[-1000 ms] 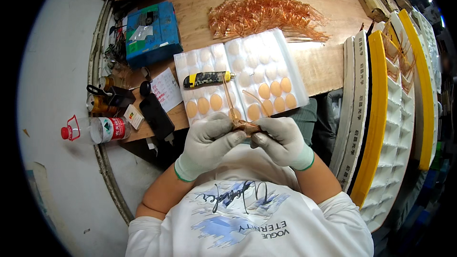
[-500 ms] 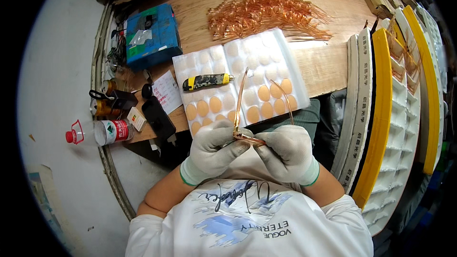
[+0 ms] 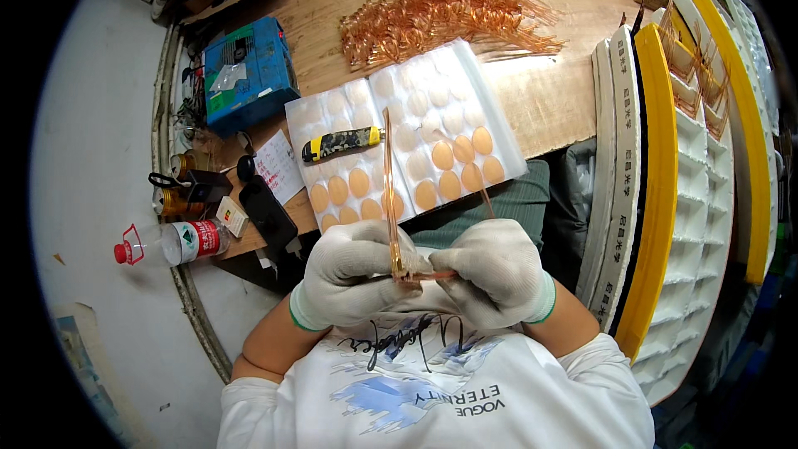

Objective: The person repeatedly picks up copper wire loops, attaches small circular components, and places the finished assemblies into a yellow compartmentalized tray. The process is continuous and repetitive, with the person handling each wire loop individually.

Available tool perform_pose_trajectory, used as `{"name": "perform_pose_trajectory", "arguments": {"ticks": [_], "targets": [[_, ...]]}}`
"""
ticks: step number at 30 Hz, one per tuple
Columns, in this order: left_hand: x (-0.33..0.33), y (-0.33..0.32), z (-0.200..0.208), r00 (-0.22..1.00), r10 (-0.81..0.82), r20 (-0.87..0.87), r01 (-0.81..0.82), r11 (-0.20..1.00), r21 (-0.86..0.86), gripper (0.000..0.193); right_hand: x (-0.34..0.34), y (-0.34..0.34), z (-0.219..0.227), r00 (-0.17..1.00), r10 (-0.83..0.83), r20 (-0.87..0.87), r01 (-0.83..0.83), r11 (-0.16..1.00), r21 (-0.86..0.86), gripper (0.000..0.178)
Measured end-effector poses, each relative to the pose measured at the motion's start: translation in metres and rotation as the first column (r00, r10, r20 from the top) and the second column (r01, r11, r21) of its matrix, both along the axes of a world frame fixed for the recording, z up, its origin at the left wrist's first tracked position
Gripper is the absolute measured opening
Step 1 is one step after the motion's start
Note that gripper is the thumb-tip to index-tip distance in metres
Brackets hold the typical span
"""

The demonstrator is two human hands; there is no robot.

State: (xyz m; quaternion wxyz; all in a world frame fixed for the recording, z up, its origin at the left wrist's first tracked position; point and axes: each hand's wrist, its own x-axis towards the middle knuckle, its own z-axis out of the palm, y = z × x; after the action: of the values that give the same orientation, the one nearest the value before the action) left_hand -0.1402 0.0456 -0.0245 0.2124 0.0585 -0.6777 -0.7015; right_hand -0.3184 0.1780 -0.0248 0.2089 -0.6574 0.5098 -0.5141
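In front of my chest, both gloved hands hold one amber, see-through eyeglass frame (image 3: 391, 199). My left hand (image 3: 349, 274) is closed around it near the hinge, with a temple arm standing up from the fingers. My right hand (image 3: 495, 270) pinches the front part, which runs between the two hands. Another thin amber temple (image 3: 485, 199) pokes up behind the right hand. Much of the frame's front is hidden by the gloves. Just beyond lies a white sheet (image 3: 432, 116) with rows of round tan discs. A tool with a yellow and camouflage handle (image 3: 342, 144) rests on it.
A heap of amber eyeglass frames (image 3: 449, 21) lies at the back. A blue box (image 3: 249, 75), a black phone (image 3: 268, 214) and a plastic bottle (image 3: 195, 241) are on the left. White compartment trays with yellow edges (image 3: 652, 199) stand upright on the right.
The eyeglass frame has turned, so its upright temple stands straighter and further left. Both hands have shifted slightly left and stay closed on it. The whole view has moved a little.
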Motion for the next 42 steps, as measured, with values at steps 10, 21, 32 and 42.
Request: {"name": "perform_pose_trajectory", "arguments": {"ticks": [10, 21, 32, 42], "targets": [[-0.022, 0.008, -0.014, 0.936, 0.320, 0.150, -0.206, 0.839, -0.503, 0.019, -0.008, -0.004, -0.029, 0.984, -0.176, -0.004, 0.175, 0.980, 0.090, 0.017], [-0.133, -0.184, -0.125, 0.571, 0.790, 0.224, -0.487, 0.546, -0.682, 0.054, -0.154, -0.024, -0.099, 0.682, -0.466, -0.563, 0.715, 0.586, 0.381, 0.017], [-0.144, -0.312, -0.193, 0.524, 0.589, 0.616, -0.721, 0.691, -0.047, 0.026, -0.126, -0.060, -0.093, 0.737, -0.379, -0.560, 0.616, 0.717, 0.325, 0.028], [-0.037, -0.125, -0.063, 0.617, 0.708, 0.344, -0.639, 0.706, -0.306, 0.028, 0.014, -0.093, -0.109, 0.808, 0.116, -0.577, 0.213, 0.856, 0.471, 0.032]]}}
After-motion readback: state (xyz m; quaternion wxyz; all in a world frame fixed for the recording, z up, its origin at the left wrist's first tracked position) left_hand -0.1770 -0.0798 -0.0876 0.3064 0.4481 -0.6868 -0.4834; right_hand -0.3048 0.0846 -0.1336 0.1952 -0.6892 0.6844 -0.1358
